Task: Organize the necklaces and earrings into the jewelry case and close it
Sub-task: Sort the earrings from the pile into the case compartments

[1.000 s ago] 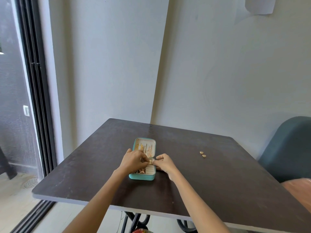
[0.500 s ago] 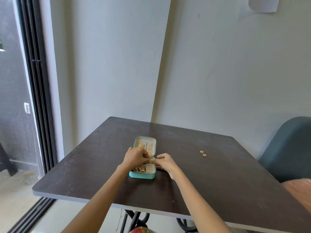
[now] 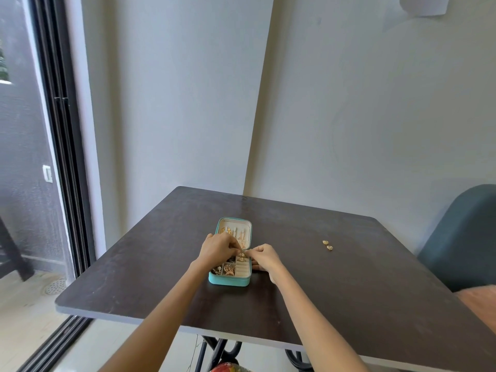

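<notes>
open teal jewelry case (image 3: pixel 230 281) mid-table. left hand (image 3: pixel 218 248) and right hand (image 3: pixel 264 257) both pinching small gold piece (image 3: pixel 242 255) over near tray — seating step, judged. next: fetch two loose earrings (image 3: pixel 327 244) well right — then shut lid.

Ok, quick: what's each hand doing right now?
Left hand: pinching a small gold jewelry piece over the open turquoise jewelry case.
Right hand: pinching it too.
</notes>
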Demonstrator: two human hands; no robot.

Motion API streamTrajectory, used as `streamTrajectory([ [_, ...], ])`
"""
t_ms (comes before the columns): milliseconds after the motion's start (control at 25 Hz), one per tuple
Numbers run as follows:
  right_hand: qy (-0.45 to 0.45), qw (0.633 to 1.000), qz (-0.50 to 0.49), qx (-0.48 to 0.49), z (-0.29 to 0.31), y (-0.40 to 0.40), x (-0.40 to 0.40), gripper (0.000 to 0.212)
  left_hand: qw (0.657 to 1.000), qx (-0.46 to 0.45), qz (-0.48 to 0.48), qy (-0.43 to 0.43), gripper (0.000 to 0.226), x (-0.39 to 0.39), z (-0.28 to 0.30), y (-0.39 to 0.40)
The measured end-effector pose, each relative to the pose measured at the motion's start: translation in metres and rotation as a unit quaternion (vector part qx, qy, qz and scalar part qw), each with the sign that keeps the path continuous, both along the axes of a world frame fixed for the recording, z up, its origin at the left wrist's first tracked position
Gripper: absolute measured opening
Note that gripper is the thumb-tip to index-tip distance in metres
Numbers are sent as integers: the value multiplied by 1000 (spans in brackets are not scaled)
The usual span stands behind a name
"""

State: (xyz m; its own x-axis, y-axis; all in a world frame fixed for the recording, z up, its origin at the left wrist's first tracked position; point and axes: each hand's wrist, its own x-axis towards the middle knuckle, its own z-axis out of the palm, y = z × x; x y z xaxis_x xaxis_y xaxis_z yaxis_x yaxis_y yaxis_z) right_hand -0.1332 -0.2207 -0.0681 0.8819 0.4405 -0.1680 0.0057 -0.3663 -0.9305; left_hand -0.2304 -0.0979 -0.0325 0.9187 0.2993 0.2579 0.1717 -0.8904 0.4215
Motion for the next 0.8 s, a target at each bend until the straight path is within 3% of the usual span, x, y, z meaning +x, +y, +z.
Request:
streamTrajectory([
  [120,-12,1000,-1,-12,2,0,-1,21,1000,16,-2,6,15,3,0,0],
  [360,-47,998,-18,-45,-5,3,1,28,1000,29,-8,1,17,1,1,0],
  [520,-7,1000,-12,-3,-4,-1,1,37,999,21,-16,33,18,2,2,1],
  [680,27,999,13,27,5,-8,-3,17,998,4,-33,60,18,0,4,2],
  [800,24,999,12,24,3,-7,-1,19,999,-6,-18,41,17,0,3,-1],
])
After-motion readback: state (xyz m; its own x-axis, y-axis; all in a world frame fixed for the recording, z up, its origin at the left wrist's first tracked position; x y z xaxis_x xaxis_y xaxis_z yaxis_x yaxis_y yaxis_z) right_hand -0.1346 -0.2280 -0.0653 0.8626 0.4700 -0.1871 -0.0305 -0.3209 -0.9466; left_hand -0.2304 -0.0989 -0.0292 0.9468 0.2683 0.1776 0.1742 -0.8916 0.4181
